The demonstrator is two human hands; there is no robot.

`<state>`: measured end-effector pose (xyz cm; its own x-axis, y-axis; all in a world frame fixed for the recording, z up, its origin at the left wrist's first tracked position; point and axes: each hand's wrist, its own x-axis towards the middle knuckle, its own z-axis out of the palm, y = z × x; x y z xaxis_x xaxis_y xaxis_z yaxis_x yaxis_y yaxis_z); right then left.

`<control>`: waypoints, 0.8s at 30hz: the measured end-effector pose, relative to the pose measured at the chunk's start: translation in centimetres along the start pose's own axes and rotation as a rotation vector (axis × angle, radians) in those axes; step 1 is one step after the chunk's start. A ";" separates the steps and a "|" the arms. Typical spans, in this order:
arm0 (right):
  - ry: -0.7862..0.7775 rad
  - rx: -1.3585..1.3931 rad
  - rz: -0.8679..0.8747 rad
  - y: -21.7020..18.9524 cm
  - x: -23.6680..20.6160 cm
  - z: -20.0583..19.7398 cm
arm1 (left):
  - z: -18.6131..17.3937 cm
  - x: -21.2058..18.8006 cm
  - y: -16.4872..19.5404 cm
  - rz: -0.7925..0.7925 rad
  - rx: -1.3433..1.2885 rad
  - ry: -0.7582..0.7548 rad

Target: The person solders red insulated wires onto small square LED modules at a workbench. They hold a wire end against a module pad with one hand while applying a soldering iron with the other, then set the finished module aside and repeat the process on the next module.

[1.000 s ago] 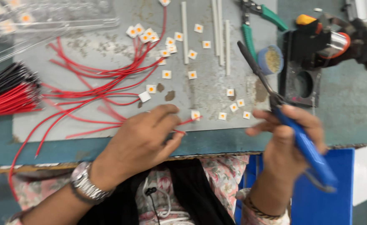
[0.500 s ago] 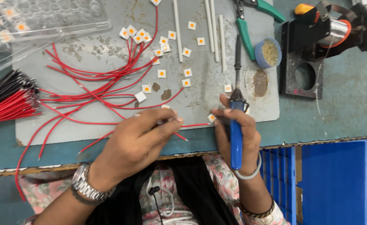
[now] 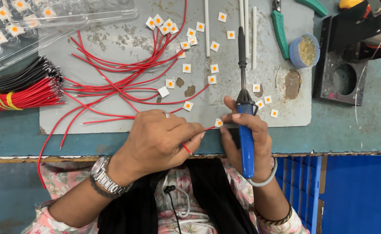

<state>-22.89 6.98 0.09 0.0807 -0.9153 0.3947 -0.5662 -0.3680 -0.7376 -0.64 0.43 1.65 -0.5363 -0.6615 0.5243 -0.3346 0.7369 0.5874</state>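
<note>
Presently, at the near edge of the grey work mat [image 3: 112, 43]:
Left hand [image 3: 158, 141]: fingers pinched together on a red wire [image 3: 197, 132], gripping it close to its free end; a ring on one finger, a metal watch [image 3: 106, 177] on the wrist
Red wire: runs from the left fingertips to a small white LED chip [image 3: 218, 123] with an orange centre, its end touching or just short of the chip, I cannot tell which
Right hand [image 3: 247, 138]: closed around the blue handle of a soldering iron [image 3: 243, 99]; its thumb and a fingertip lie just beside the LED chip
Soldering iron: lies along the line of sight, black shaft and tip pointing away from the person over the mat, tip well apart from the chip
LED chip: on the mat's front edge, between the two hands
Loose red wires [image 3: 125, 73]: fanned across the mat's left half, several ending at chips near the top
Other LED chips [image 3: 186, 68]: scattered over the mat's middle and upper part
Wire bundles [image 3: 21, 89]: black and red, tied with yellow bands, left of the mat
Clear plastic tray [image 3: 47, 13]: top left, holding more chips
Blue flux pot [image 3: 304, 51]: at the mat's right edge, beside green-handled pliers [image 3: 279, 26]
Iron stand [image 3: 342, 65]: black, far right on the teal bench [image 3: 363, 125]
</note>
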 end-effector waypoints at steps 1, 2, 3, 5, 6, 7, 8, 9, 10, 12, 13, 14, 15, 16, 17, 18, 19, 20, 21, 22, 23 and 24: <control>0.006 -0.014 0.010 0.0 0.0 0.2 | 0.1 0.0 0.0 0.004 0.027 -0.010; 0.014 -0.028 0.020 0.0 0.0 0.2 | 0.1 -0.1 0.0 0.013 0.001 -0.026; 0.011 -0.027 0.001 0.0 0.0 0.3 | 0.0 -0.1 -0.1 0.022 -0.024 -0.041; 0.007 -0.025 -0.037 -0.1 0.1 0.3 | 0.1 -0.2 -0.1 0.032 -0.040 -0.059; 0.005 -0.023 -0.039 -0.2 0.2 0.2 | 0.2 -0.2 -0.1 0.029 -0.030 -0.061; 0.002 -0.020 -0.042 -0.2 0.2 0.2 | 0.3 -0.2 0.0 0.026 -0.020 -0.062; -0.002 -0.017 -0.044 -0.3 0.2 0.1 | 0.4 -0.2 0.0 0.042 -0.005 -0.063; 0.000 -0.014 -0.038 -0.4 0.3 0.2 | 0.6 -0.2 0.0 0.058 0.010 -0.063; 0.003 -0.012 -0.032 -0.4 0.3 0.2 | 0.6 -0.1 -0.1 0.075 0.025 -0.063; 0.005 -0.016 -0.021 -0.5 0.4 0.3 | 0.7 -0.1 -0.2 0.092 0.027 -0.128; 0.005 -0.021 -0.015 -0.6 0.4 0.3 | 0.7 -0.1 -0.3 0.100 0.029 -0.160; 0.005 -0.026 -0.010 -0.6 0.3 0.4 | 0.8 0.0 -0.3 0.106 0.047 -0.169; 0.001 -0.031 -0.015 -0.6 0.3 0.4 | 0.9 0.0 -0.2 0.112 0.065 -0.178; -0.002 -0.037 -0.020 -0.6 0.3 0.5 | 1.0 0.0 -0.2 0.118 0.084 -0.187; -0.006 -0.043 -0.026 -0.5 0.2 0.6 | 1.0 0.0 -0.2 0.114 0.097 -0.201; -0.001 -0.026 -0.022 -0.4 0.1 0.6 | 1.0 0.1 -0.2 0.111 0.109 -0.216; 0.005 -0.010 -0.019 -0.3 -0.1 0.6 | 1.0 0.1 -0.2 0.107 0.121 -0.231; 0.011 0.006 -0.016 -0.2 -0.3 0.6 | 0.9 0.1 -0.2 0.106 0.109 -0.232; 0.029 0.050 -0.006 0.0 -0.6 0.5 | 0.9 0.1 -0.2 0.105 0.097 -0.233; 0.046 0.095 0.003 0.3 -0.8 0.3 | 0.8 0.1 -0.2 0.105 0.085 -0.234; 0.063 0.140 0.012 0.5 -1.1 -0.1 | 0.8 0.1 -0.2 0.107 0.092 -0.228; 0.116 0.123 0.013 0.6 -1.5 -0.7 | 0.7 0.1 -0.2 0.109 0.097 -0.222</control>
<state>-23.96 8.28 -0.54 -0.0256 -0.8976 0.4401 -0.4609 -0.3801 -0.8019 -1.22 0.32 1.19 -0.7268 -0.5382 0.4267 -0.3326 0.8193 0.4670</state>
